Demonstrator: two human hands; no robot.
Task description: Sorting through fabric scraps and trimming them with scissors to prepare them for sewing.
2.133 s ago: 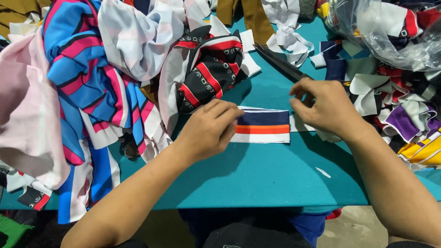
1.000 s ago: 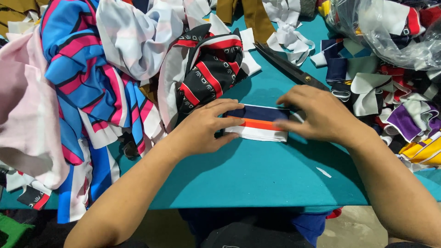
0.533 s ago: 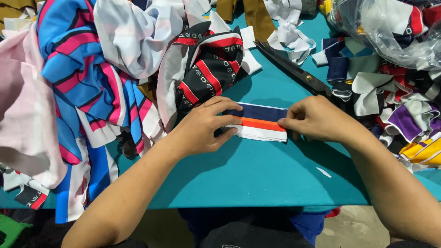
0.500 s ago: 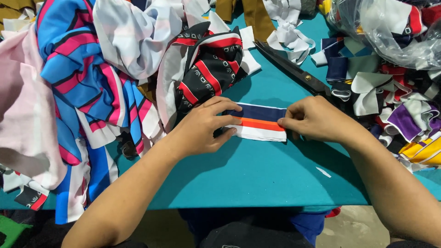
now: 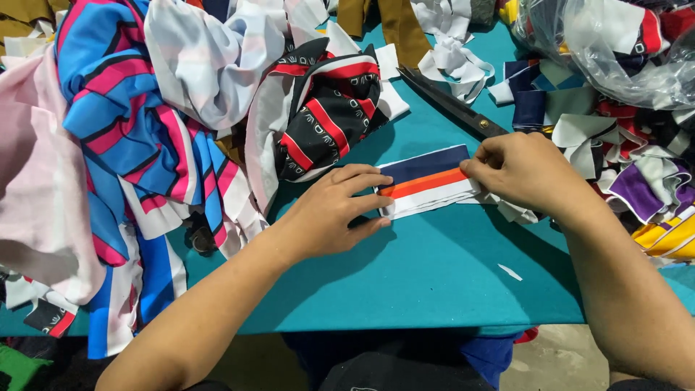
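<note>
A folded fabric strip (image 5: 427,182) with navy, orange and white bands lies on the teal table (image 5: 434,282). My left hand (image 5: 329,213) presses and pinches its left end, fingers curled over the edge. My right hand (image 5: 525,172) grips the strip's right end between thumb and fingers. The strip stretches flat between both hands, slightly tilted up to the right.
Long black scissors (image 5: 452,103) lie just beyond the strip. A black, red and white garment (image 5: 326,116) and a blue-pink striped pile (image 5: 123,145) crowd the left. Cut fabric pieces (image 5: 644,174) and a clear plastic bag (image 5: 615,43) fill the right. A small white scrap (image 5: 510,272) sits near the front edge.
The strip has been folded narrower and shifted slightly away from me. My right hand moved from the table beside it onto its right end; my left hand stays on the left end.
</note>
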